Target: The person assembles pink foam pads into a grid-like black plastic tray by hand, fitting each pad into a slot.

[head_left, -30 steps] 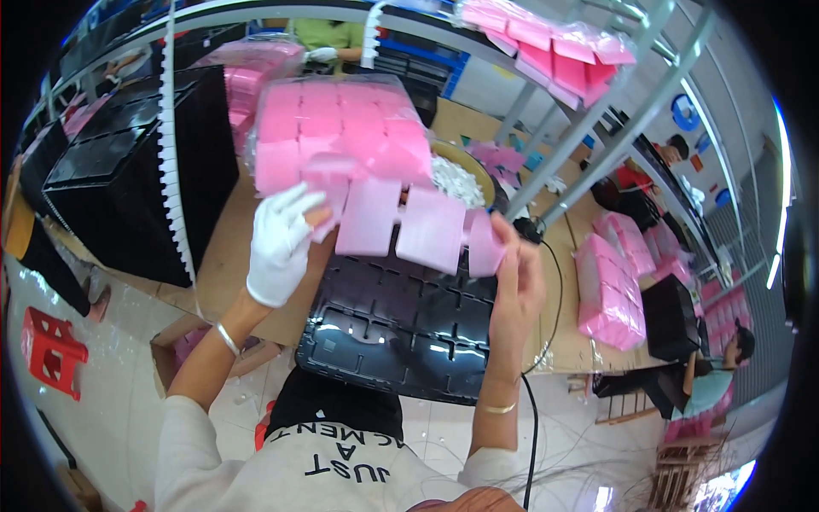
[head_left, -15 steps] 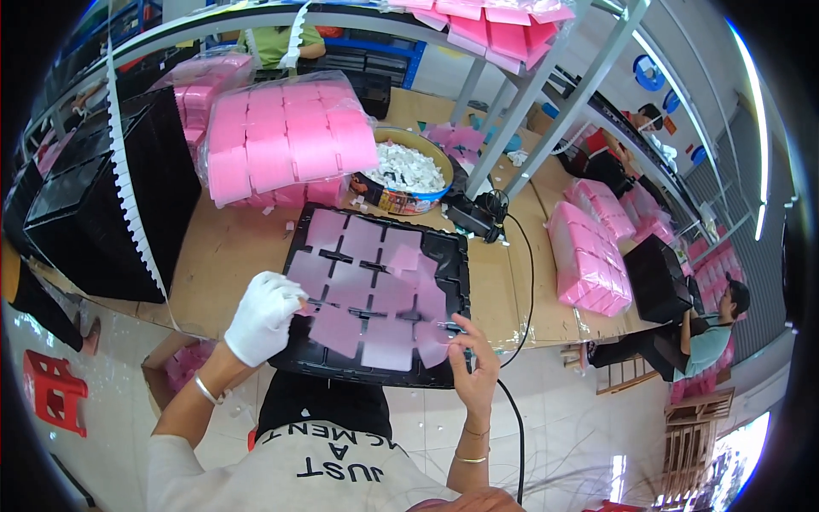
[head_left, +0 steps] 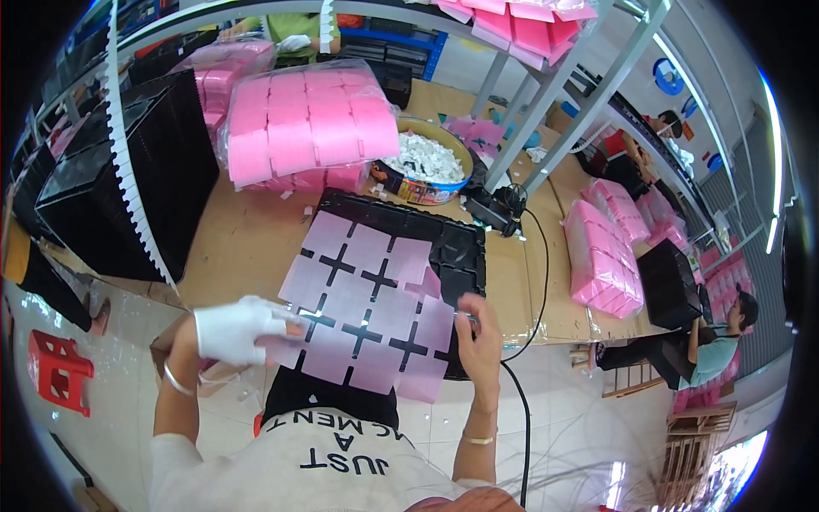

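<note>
- Pulled the pink sheet (head_left: 395, 309) nearer since the earlier frame; now lying over the black tray (head_left: 461, 256) on the counter (head_left: 230, 243), past the tray's near edge.
- Grasping the sheet's left side with the gloved left hand (head_left: 243, 331).
- Holding the bare right hand (head_left: 479, 337) beside the right edge; cannot tell whether pinching.
- Best kept level and lightly taut, sparing the slots from tearing; smooth out the seemingly folded far-right panel.

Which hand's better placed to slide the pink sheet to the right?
Probably the right hand: it's by the right edge of the pink sheet, near the bare side of the black tray. The gloved left hand is at the sheet's left corner.
</note>
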Action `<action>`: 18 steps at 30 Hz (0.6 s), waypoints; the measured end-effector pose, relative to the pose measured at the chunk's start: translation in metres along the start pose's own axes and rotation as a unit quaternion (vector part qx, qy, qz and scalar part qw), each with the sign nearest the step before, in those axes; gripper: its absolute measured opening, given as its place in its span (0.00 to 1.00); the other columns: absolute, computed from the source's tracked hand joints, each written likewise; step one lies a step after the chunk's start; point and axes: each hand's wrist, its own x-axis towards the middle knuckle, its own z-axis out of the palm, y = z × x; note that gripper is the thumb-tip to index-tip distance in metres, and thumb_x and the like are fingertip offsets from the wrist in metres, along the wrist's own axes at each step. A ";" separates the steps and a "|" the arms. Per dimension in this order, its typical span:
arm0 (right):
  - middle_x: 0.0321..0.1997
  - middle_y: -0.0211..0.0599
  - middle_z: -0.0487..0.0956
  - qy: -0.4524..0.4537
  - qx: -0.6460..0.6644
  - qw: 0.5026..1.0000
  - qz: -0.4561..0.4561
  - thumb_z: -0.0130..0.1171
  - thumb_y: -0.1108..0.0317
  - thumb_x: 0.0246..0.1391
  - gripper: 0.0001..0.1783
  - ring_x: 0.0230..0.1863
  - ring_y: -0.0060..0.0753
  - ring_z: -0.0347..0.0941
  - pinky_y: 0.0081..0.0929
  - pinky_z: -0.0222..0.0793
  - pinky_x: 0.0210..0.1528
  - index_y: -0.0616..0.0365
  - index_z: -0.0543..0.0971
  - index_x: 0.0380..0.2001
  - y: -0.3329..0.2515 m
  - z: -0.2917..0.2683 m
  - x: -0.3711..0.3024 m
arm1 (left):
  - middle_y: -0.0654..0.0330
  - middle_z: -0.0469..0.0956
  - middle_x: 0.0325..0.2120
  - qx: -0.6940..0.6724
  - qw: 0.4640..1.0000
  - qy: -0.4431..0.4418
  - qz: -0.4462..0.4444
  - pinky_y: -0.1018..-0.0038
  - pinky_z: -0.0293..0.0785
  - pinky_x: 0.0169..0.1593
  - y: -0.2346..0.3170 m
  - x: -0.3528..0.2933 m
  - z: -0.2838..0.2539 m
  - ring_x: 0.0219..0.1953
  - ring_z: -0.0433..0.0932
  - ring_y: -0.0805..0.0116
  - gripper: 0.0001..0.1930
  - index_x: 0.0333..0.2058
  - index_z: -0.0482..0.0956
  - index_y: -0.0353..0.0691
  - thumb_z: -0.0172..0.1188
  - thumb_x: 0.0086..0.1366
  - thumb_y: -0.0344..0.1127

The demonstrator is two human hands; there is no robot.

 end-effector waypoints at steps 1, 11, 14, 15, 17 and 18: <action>0.48 0.39 0.82 -0.003 0.001 1.000 0.001 0.63 0.69 0.63 0.08 0.46 0.36 0.79 0.31 0.75 0.44 0.63 0.80 0.40 -0.003 0.008 0.013 | 0.53 0.85 0.43 -0.102 0.995 0.008 -0.015 0.61 0.72 0.59 -0.013 0.002 -0.007 0.48 0.81 0.54 0.17 0.46 0.84 0.39 0.64 0.56 0.27; 0.38 0.36 0.77 0.035 -0.234 0.959 -0.154 0.65 0.75 0.43 0.10 0.38 0.43 0.75 0.38 0.71 0.38 0.57 0.76 0.31 0.002 0.056 0.042 | 0.43 0.81 0.44 -0.082 0.923 0.212 -0.311 0.59 0.74 0.54 -0.139 0.111 0.045 0.47 0.80 0.44 0.28 0.47 0.78 0.27 0.68 0.61 0.50; 0.41 0.35 0.77 0.053 -0.285 0.923 -0.252 0.65 0.76 0.41 0.12 0.41 0.44 0.74 0.38 0.71 0.40 0.57 0.76 0.32 -0.004 0.052 0.040 | 0.42 0.79 0.49 -0.083 0.914 0.189 -0.350 0.59 0.74 0.55 -0.134 0.121 0.054 0.51 0.79 0.45 0.31 0.51 0.74 0.32 0.72 0.57 0.49; 0.46 0.37 0.78 0.004 -0.285 0.928 -0.238 0.66 0.75 0.41 0.15 0.47 0.47 0.74 0.39 0.71 0.46 0.57 0.78 0.36 0.001 0.050 0.039 | 0.42 0.79 0.47 -0.082 0.908 0.186 -0.366 0.59 0.74 0.55 -0.130 0.123 0.053 0.51 0.80 0.45 0.32 0.52 0.74 0.33 0.72 0.57 0.49; 0.49 0.39 0.78 -0.072 -0.237 0.944 -0.217 0.67 0.74 0.41 0.17 0.50 0.48 0.74 0.40 0.71 0.50 0.56 0.79 0.38 -0.001 0.047 0.035 | 0.46 0.82 0.39 -0.101 0.893 0.202 -0.389 0.59 0.76 0.51 -0.131 0.123 0.053 0.45 0.82 0.46 0.28 0.50 0.75 0.36 0.73 0.55 0.45; 0.53 0.40 0.78 -0.146 -0.183 0.952 -0.197 0.68 0.73 0.41 0.19 0.53 0.50 0.74 0.41 0.71 0.53 0.56 0.79 0.41 -0.004 0.045 0.033 | 0.46 0.82 0.39 -0.102 0.894 0.197 -0.389 0.59 0.76 0.51 -0.133 0.120 0.053 0.45 0.82 0.46 0.28 0.50 0.75 0.36 0.73 0.55 0.45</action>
